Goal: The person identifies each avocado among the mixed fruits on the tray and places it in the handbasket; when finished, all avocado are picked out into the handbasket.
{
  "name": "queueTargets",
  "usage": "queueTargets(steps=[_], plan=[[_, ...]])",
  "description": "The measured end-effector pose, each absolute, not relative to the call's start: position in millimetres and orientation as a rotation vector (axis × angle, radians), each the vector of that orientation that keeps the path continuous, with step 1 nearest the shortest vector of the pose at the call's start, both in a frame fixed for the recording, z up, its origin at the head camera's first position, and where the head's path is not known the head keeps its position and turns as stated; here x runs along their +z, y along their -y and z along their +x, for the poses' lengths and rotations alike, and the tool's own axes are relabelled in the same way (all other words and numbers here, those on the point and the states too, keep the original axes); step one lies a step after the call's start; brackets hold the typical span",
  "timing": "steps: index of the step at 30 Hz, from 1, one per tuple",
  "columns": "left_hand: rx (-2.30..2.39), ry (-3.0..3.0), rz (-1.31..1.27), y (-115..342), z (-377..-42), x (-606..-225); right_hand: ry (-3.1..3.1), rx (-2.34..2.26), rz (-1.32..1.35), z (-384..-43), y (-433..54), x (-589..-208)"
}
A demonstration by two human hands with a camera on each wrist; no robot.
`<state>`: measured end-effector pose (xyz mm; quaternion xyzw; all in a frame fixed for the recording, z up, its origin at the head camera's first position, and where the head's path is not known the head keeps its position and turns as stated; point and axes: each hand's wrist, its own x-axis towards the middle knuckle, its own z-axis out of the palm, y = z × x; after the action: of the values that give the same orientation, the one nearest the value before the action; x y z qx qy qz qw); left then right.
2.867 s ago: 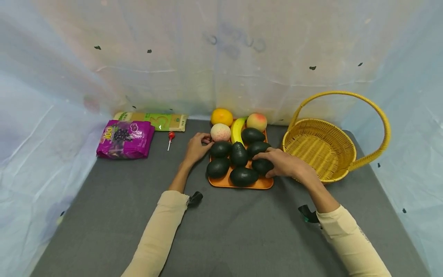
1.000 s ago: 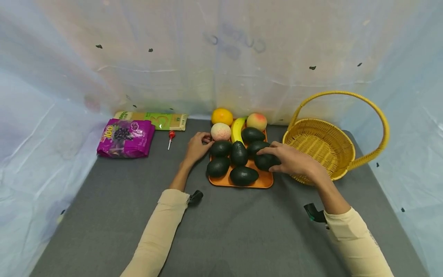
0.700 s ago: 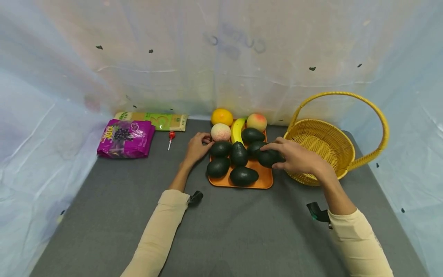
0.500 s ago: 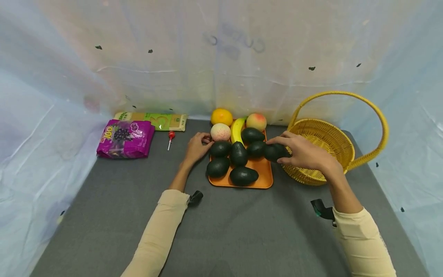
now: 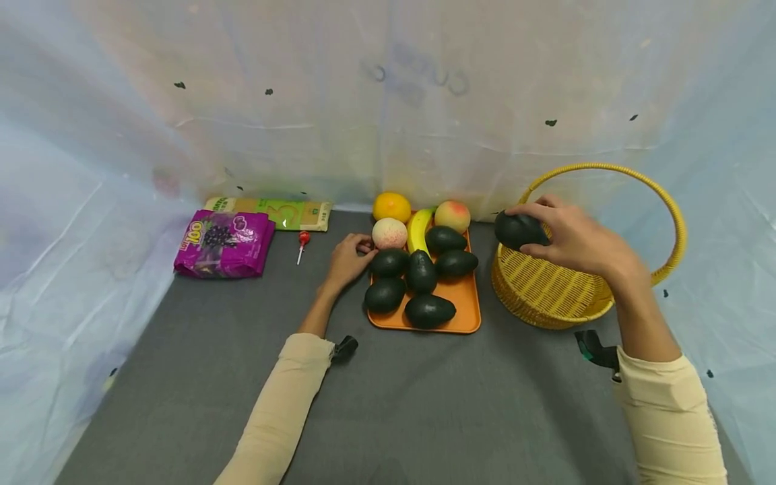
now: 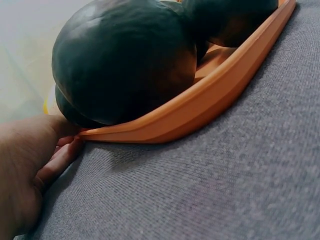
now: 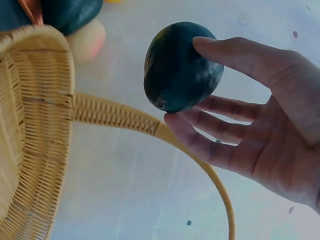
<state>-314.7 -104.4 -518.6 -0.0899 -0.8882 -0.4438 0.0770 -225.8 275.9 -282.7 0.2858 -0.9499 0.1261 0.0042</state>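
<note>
My right hand (image 5: 578, 239) holds a dark green avocado (image 5: 518, 231) above the left rim of a yellow wicker basket (image 5: 515, 296). In the right wrist view, the thumb presses one side of that avocado (image 7: 180, 70) and the fingers support the other. My left hand (image 5: 348, 261) is at the left edge of an orange tray (image 5: 467, 306); the left wrist view has its fingertips pinching the tray's rim (image 6: 165, 122), partly hidden. On the tray lie several more avocados (image 5: 429, 311), a banana (image 5: 418, 231), a pale speckled peach (image 5: 390, 234), a rosy peach (image 5: 453, 216) and an orange (image 5: 391, 207).
A purple grape-print packet (image 5: 221, 244) lies on the grey table at the left, in front of a green and tan packet (image 5: 291, 214). Near them is a red lollipop (image 5: 304, 238). The basket's tall handle (image 5: 679, 236) arches over its opening. Plastic sheeting surrounds the table.
The right hand has lifted the avocado off the tray's right side and carried it up and right to the basket. The left hand has stayed at the tray's edge.
</note>
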Motion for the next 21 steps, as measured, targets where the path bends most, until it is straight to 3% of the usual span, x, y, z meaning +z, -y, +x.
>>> queueTargets(steps=[21], plan=[[-1.344,2.669,-0.275,104,-314,-517,3.265,0.14,0.692,-279,-302,-280]])
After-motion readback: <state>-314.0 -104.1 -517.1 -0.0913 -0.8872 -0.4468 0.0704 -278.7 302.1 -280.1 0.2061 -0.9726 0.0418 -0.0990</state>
